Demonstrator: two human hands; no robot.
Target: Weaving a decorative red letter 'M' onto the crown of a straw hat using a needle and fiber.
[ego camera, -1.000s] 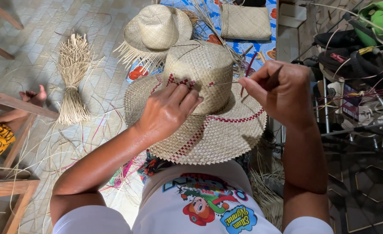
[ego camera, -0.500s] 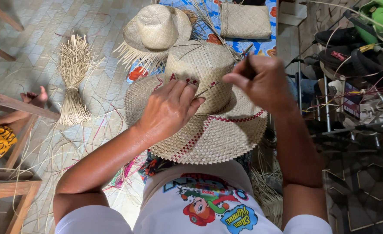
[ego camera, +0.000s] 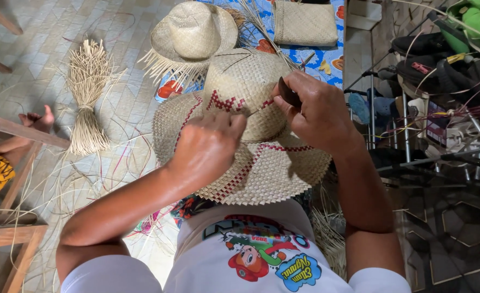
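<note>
- Two bare hands at work on one woven straw hat (ego camera: pixel 250 157), which sits on the person's lap, crown away from the body, brim spread over the knees.
- Hat: pale straw, a red zigzag band round the crown base, a red line running through the brim weave.
- Left hand (ego camera: pixel 207 149): fingers curled together, resting on the brim where it meets the crown, fingertips pressed at the red band. Cannot tell if a strand is pinched under them.
- Right hand (ego camera: pixel 318 114): closed around a small dark tool (ego camera: pixel 288 93), thumb and fingers clamped on it; the hand lies against the right side of the crown.
- Second straw hat (ego camera: pixel 191 35), unfinished with a fringed brim, lies on the floor just beyond the first, partly on a blue patterned mat (ego camera: pixel 326 59).
- Flat woven pouch (ego camera: pixel 305 23) lies on the mat, beside the second hat.
- Bundle of dry straw (ego camera: pixel 88 97), tied at the middle, lies on the tiled floor (ego camera: pixel 126 32) to the left; loose strands scattered around it.
- Another person's bare foot (ego camera: pixel 39 120) shows at the left edge, near a wooden frame (ego camera: pixel 17 130).
- Metal rack (ego camera: pixel 413 108) with dark shoes stands at the right.
</note>
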